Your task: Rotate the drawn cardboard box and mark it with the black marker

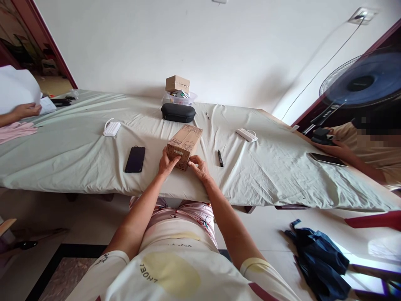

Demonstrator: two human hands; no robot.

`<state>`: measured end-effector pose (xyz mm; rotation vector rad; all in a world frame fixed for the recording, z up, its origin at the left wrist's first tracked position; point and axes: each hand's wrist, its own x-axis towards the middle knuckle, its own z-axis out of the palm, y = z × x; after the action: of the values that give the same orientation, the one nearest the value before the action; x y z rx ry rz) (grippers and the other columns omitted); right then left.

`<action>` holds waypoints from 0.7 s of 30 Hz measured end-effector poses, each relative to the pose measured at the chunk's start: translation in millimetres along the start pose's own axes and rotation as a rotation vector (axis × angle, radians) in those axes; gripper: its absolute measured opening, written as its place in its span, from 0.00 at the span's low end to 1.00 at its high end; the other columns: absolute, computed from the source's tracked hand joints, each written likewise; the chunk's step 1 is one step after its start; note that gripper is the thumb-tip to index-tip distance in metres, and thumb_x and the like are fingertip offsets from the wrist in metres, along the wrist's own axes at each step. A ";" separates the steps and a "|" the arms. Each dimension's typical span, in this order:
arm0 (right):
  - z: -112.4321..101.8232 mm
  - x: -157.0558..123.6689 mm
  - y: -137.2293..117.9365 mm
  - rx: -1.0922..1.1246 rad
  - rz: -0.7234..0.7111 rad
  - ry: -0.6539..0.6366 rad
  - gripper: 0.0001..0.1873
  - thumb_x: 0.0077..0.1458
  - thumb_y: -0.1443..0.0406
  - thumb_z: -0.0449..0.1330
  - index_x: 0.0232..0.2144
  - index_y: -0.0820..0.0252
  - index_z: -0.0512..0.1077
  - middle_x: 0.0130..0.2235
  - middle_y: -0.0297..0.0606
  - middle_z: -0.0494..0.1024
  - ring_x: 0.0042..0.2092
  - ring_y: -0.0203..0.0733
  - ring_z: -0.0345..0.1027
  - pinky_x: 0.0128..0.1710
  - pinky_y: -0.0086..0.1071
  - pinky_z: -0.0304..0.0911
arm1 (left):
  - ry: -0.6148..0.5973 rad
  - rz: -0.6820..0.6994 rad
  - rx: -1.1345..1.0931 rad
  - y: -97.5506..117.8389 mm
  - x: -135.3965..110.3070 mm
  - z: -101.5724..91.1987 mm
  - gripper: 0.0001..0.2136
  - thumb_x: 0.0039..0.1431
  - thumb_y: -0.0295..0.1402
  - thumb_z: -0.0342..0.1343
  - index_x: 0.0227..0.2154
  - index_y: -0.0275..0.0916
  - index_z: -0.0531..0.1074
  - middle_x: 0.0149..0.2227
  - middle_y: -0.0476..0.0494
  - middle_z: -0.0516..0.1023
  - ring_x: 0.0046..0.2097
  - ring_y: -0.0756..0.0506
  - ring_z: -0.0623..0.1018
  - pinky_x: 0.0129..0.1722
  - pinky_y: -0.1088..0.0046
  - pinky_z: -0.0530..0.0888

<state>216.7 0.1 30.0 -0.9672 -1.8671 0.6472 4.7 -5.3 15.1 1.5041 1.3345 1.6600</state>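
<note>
A brown cardboard box (187,140) with dark line drawings on its faces lies on the cloth-covered table in front of me. My left hand (167,163) grips its near left side, thumb across the front end. At the lower right front corner, my right hand (199,168) has its thumb and curled fingers closed against the box edge. The box's underside is hidden. To the right of the box lies a black marker (220,158).
A dark phone (135,159) and white corded blocks (112,128) lie on the cloth (78,154). Behind are a black case (178,112) and a plastic basket (178,99) topped by a small carton (177,84). People sit at both sides; a fan (360,83) stands right.
</note>
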 end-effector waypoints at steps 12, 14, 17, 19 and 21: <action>1.6 0.2 3.3 -0.477 -0.386 0.308 0.32 0.70 0.49 0.50 0.69 0.55 0.59 0.68 0.53 0.64 0.69 0.56 0.60 0.66 0.55 0.63 | 0.170 0.458 0.608 19.3 -10.3 1.1 0.41 0.59 0.61 0.57 0.66 0.36 0.66 0.71 0.20 0.58 0.74 0.26 0.56 0.71 0.41 0.52; 2.4 -0.5 1.4 -0.555 -0.453 0.270 0.32 0.70 0.50 0.50 0.70 0.53 0.58 0.70 0.51 0.61 0.71 0.56 0.56 0.68 0.56 0.59 | 0.125 0.480 0.684 24.5 -14.3 2.7 0.37 0.60 0.61 0.57 0.64 0.40 0.70 0.73 0.23 0.55 0.75 0.25 0.52 0.71 0.37 0.47; 4.2 -0.9 -0.7 -0.600 -0.484 0.236 0.32 0.70 0.49 0.49 0.71 0.52 0.58 0.71 0.49 0.59 0.73 0.56 0.53 0.69 0.56 0.57 | 0.099 0.468 0.732 28.1 -17.9 5.5 0.38 0.58 0.62 0.58 0.64 0.43 0.71 0.75 0.25 0.49 0.76 0.23 0.48 0.70 0.34 0.46; 5.1 -1.1 -1.8 -0.604 -0.490 0.222 0.33 0.70 0.48 0.49 0.71 0.53 0.59 0.71 0.49 0.59 0.73 0.56 0.52 0.70 0.56 0.56 | 0.087 0.455 0.737 27.1 -18.4 7.2 0.42 0.56 0.64 0.58 0.66 0.41 0.69 0.76 0.24 0.44 0.76 0.23 0.46 0.69 0.34 0.49; 5.6 -1.6 -3.1 -0.603 -0.490 0.202 0.34 0.70 0.46 0.48 0.70 0.54 0.60 0.71 0.50 0.59 0.73 0.57 0.52 0.70 0.56 0.56 | 0.075 0.448 0.713 24.4 -17.8 8.9 0.46 0.53 0.67 0.58 0.67 0.38 0.67 0.76 0.23 0.40 0.76 0.22 0.45 0.69 0.36 0.52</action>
<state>211.1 -3.2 29.1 -0.8423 -2.0421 -0.3162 23.0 -27.2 28.5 2.3017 1.8553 1.5716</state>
